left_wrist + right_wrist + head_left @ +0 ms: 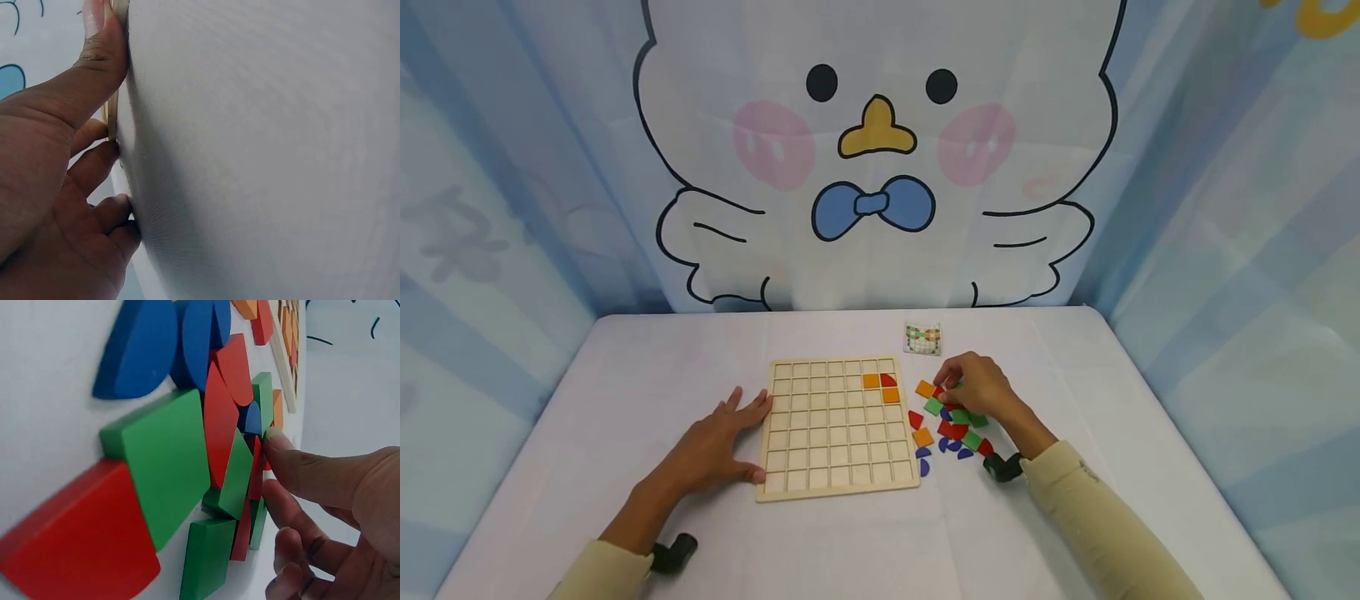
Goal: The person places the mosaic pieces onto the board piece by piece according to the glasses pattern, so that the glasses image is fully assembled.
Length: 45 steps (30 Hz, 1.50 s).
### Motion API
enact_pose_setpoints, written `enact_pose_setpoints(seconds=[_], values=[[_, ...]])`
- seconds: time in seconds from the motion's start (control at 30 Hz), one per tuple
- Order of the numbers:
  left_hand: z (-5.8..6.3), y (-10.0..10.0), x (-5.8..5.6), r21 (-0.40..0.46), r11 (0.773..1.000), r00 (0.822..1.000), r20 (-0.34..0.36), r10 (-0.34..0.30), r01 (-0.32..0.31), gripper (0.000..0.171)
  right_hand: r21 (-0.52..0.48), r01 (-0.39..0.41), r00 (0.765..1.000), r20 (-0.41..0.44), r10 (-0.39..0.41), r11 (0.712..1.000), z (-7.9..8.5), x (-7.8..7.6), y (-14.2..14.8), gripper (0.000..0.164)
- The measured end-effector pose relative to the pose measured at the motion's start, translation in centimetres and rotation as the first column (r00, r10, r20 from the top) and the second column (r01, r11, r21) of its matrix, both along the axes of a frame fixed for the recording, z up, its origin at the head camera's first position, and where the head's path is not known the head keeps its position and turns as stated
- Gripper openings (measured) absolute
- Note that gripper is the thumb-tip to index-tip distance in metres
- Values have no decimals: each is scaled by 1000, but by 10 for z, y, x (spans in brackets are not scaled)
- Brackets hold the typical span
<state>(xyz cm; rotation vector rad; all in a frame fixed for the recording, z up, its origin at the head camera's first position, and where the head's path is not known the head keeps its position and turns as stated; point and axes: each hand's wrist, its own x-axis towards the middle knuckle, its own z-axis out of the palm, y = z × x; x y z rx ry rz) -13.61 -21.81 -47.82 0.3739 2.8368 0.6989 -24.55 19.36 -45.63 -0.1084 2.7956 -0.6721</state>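
Note:
A square wooden grid board (829, 495) lies on the white table, with orange squares (891, 395) and a red quarter-round piece (887, 380) in its upper right cells. Along its left edge rests my left hand (718, 446), thumb and fingers spread and touching the rim. My right hand (981, 385) is bent over a loose pile of wooden pieces right of the board. In the right wrist view, thumb and index fingertips come down right at a red piece (267, 465), beside a green piece (263, 403). I cannot tell whether they pinch it.
Blue half-round pieces (923, 468), green squares (972, 441) and red pieces (915, 419) lie scattered close to the board's right edge. A small patterned card (922, 338) lies behind the pile. A printed curtain (880, 267) closes off the back and sides.

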Motion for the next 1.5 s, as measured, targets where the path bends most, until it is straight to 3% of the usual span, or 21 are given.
enact_pose_setpoints(seconds=[0.23,0.47,0.67,0.87,1.03,1.5], values=[[-1,-1,0,-6,1000,1000,1,4,-4,120,-47,1,1000,8,-1,999,2,0,4,16],[-2,-1,-1,-6,1000,1000,6,10,-10,120,-80,-4,999,39,7,997,5,0,8,7],[-3,-1,0,-7,1000,1000,8,10,-10,120,-139,6,1000,0,-7,990,6,4,4,12],[-2,-1,1,-3,1000,1000,3,7,-7,120,-157,-48,996,-79,36,986,3,6,-8,18],[-2,-1,1,3,1000,1000,2,7,-7,120,-170,-45,994,-108,27,984,0,7,-21,15],[0,0,1,2,1000,1000,-6,7,-7,121,-204,-114,986,-142,86,972,-1,10,-60,14]])
